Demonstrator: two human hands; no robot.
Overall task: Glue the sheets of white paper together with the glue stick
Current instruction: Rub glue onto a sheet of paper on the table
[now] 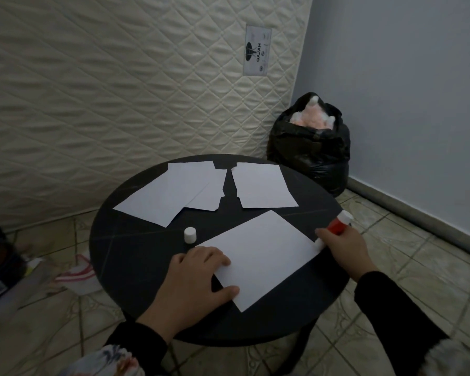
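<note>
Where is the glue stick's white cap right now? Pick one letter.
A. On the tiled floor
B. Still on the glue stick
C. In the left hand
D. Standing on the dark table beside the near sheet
D. The cap stands upright on the round table, just off the near sheet, while the right hand holds the glue stick at that sheet's right corner.

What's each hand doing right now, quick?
Left hand: open, pressing flat on the near sheet of white paper.
Right hand: gripping the glue stick at that sheet's right edge.
</note>
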